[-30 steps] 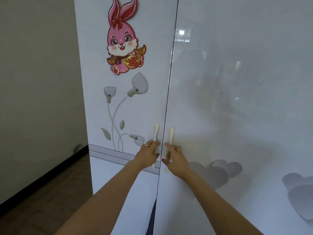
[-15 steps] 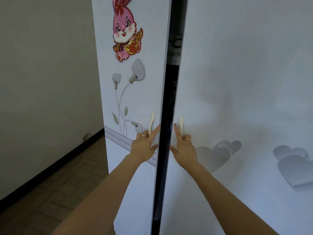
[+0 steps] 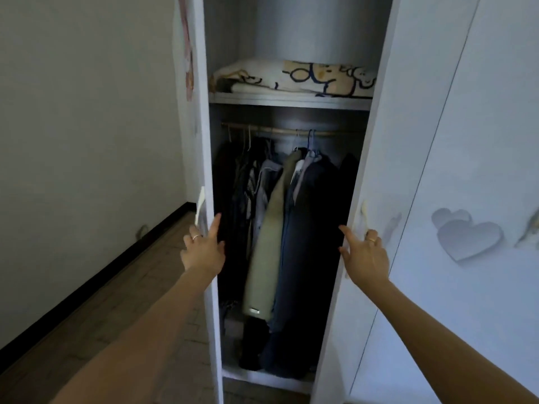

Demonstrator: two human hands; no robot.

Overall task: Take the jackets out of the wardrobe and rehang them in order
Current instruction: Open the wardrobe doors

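Note:
The white wardrobe stands open, both doors swung wide. Inside, several jackets hang from a wooden rail (image 3: 291, 131): an olive green jacket (image 3: 268, 246), a long dark navy coat (image 3: 309, 258) to its right, and dark and striped garments (image 3: 248, 185) on the left. My left hand (image 3: 204, 247) rests with straight fingers against the edge of the left door (image 3: 201, 118), beside its cream handle (image 3: 200, 209). My right hand (image 3: 364, 253) touches the edge of the right door (image 3: 408, 141) with fingers extended, next to its handle (image 3: 364, 212).
A folded patterned blanket (image 3: 294, 80) lies on the shelf above the rail. A grey wall (image 3: 87, 126) and wooden floor (image 3: 116, 301) run along the left. Heart decorations (image 3: 466, 237) sit on the panel to the right.
The doors went from shut, to a narrow gap, to wide open. My hands left the handles and moved apart along the door edges, revealing the hanging jackets.

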